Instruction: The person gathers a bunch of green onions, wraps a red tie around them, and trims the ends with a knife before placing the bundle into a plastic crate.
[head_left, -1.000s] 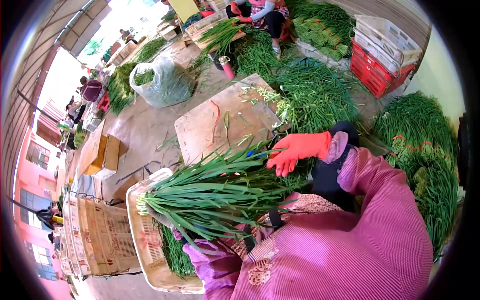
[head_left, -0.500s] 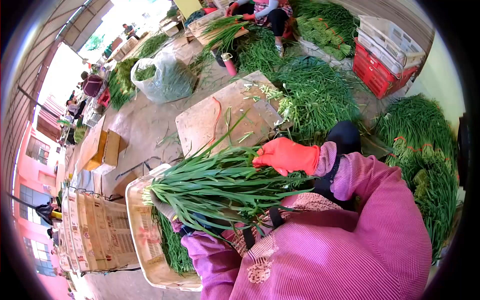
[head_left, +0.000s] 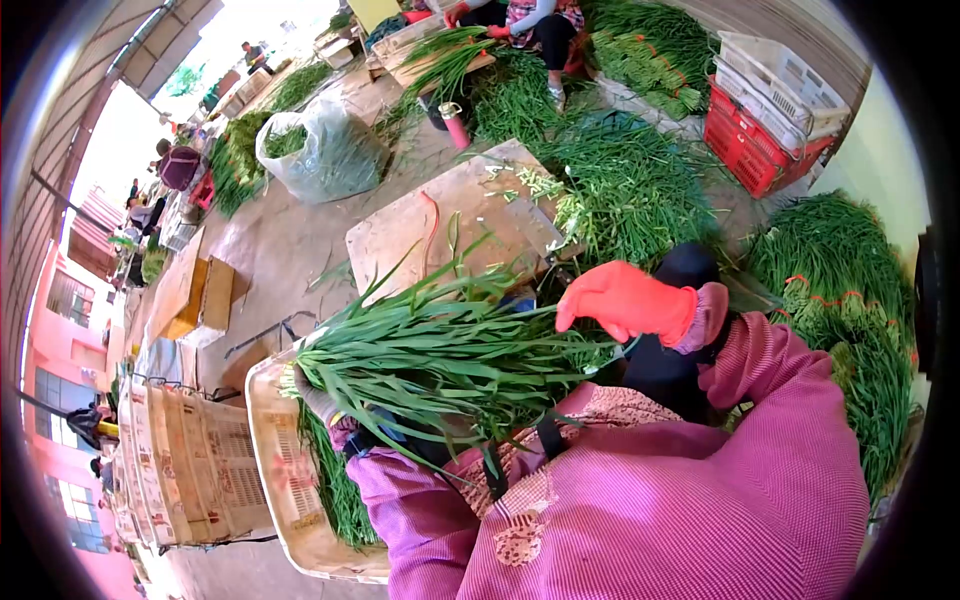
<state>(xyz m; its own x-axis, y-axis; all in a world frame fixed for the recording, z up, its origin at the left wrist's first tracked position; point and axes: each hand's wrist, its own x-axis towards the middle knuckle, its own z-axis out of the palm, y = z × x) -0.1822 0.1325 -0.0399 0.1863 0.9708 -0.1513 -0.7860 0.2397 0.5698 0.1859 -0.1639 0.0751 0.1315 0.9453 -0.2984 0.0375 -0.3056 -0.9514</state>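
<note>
My left hand (head_left: 318,398), in a greyish glove and partly hidden by leaves, is closed round the pale stem end of a bunch of garlic chives (head_left: 430,345). The long green leaves fan out to the right, in front of my body. My right hand (head_left: 628,302), in an orange-red glove, is just past the leaf tips with its fingers curled. A thin pale-green strand shows below those fingers; what they hold is hard to make out. Under the bunch, a cream plastic crate (head_left: 283,475) has more chives (head_left: 335,490) in it.
A wooden board (head_left: 395,235) with a red tie and cut stem bits lies ahead, beside a heap of loose chives (head_left: 640,190). Tied bundles (head_left: 835,260) lie at right below stacked crates (head_left: 760,140). A filled plastic bag (head_left: 325,160), a pink flask (head_left: 455,128) and a co-worker (head_left: 555,35) are farther off.
My right hand has moved right and away from the bunch's leaves, its fingers now curled near the tips. My left hand keeps its hold on the stem end.
</note>
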